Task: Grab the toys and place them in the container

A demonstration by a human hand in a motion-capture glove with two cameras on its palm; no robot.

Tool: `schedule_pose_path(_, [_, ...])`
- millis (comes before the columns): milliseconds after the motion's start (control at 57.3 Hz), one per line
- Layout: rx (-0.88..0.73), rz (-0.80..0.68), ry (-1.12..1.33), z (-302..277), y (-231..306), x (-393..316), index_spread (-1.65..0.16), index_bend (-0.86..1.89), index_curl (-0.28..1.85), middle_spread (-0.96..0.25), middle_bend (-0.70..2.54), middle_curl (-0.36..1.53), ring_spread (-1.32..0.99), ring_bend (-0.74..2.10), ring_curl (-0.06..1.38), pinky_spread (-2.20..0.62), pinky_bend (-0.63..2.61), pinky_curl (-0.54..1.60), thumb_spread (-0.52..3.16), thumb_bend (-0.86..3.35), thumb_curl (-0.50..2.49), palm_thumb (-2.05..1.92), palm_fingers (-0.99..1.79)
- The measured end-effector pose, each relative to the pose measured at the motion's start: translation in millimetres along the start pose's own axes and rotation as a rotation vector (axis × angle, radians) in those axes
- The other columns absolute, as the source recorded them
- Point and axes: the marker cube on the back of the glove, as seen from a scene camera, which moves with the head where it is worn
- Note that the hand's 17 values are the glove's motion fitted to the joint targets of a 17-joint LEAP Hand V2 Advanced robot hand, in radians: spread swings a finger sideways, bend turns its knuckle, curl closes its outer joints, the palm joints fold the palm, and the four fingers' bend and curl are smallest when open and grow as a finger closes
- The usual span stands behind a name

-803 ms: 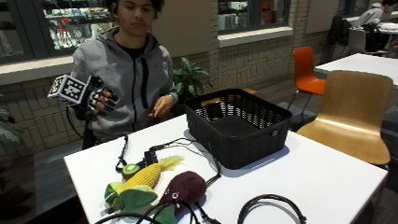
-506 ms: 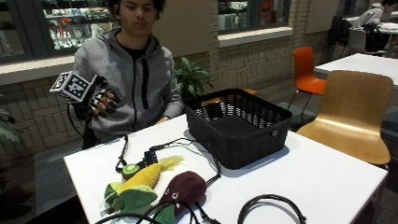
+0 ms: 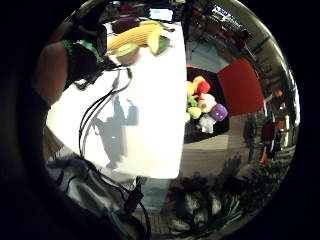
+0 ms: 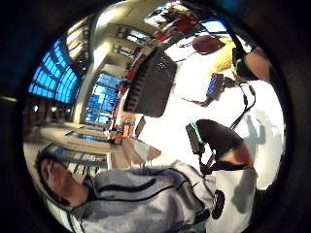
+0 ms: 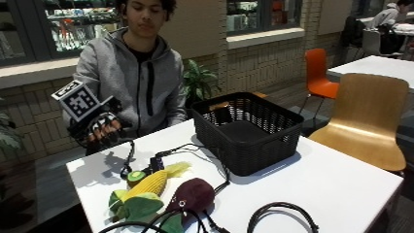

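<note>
Toys sat in front of the black basket point(image 5: 249, 131) on the white table point(image 5: 336, 184): corn point(image 5: 152, 182) and eggplant point(image 5: 191, 194). Gloved right hand point(image 5: 100, 128) hovered beside them, fingers loosely curled, holding nothing.

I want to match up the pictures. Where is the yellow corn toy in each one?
Outside view: the corn toy lies on the white table, beside the purple eggplant toy, in front of the black basket.
Little finger side palm view: the corn toy lies at the table's far end.
Thumb side palm view: only a yellow patch shows beside the eggplant toy; probably the corn.
Shared landmark: the white table.
</note>
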Motion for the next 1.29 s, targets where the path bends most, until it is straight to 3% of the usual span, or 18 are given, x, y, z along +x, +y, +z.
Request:
schedule_pose_path(87, [-0.052, 0.091, 0.074, 10.2, -30.9, 10.7, -0.15, 0.36, 0.38, 0.00, 0.15, 0.23, -0.19, 0.45, 0.16, -0.08, 0.61, 0.32, 1.47, 0.43, 0.23, 0.14, 0.42])
schedule_pose_path(314, [-0.106, 0.106, 0.284, 50.4, -92.4, 41.8, -0.17, 0.54, 0.47, 0.02, 0.13, 0.21, -0.16, 0.28, 0.14, -0.07, 0.68, 0.35, 1.37, 0.32, 0.24, 0.10, 0.17])
schedule_pose_path(489, [-0.183, 0.151, 0.348, 58.4, -111.5, 55.2, -0.18, 0.61, 0.50, 0.03, 0.15, 0.21, -0.14, 0.26, 0.15, -0.05, 0.67, 0.34, 1.32, 0.27, 0.25, 0.11, 0.13])
schedule_pose_path(751, [-0.283, 0.157, 0.423, 76.4, -119.7, 61.4, -0.18, 0.91, 0.57, 0.04, 0.10, 0.19, -0.08, 0.10, 0.12, -0.03, 0.63, 0.34, 1.32, 0.18, 0.27, 0.10, -0.16])
schedule_pose_path(856, [-0.265, 0.140, 0.451, 77.9, -120.0, 59.3, -0.16, 0.98, 0.58, 0.04, 0.09, 0.18, -0.07, 0.11, 0.10, -0.02, 0.60, 0.33, 1.36, 0.16, 0.27, 0.09, -0.20])
schedule_pose_path(1013, [-0.147, 0.051, 0.540, 75.4, -120.3, 48.6, -0.15, 1.29, 0.64, 0.05, 0.13, 0.17, -0.07, 0.07, 0.06, -0.02, 0.51, 0.32, 1.50, 0.29, 0.32, 0.29, -0.14])
schedule_pose_path(1292, [-0.032, -0.168, 0.385, 26.5, -130.0, -40.3, -0.13, 1.51, 0.66, 0.02, 0.19, 0.23, -0.09, 0.10, 0.03, -0.03, 0.42, 0.31, 1.58, 0.40, 0.34, 0.44, -0.08])
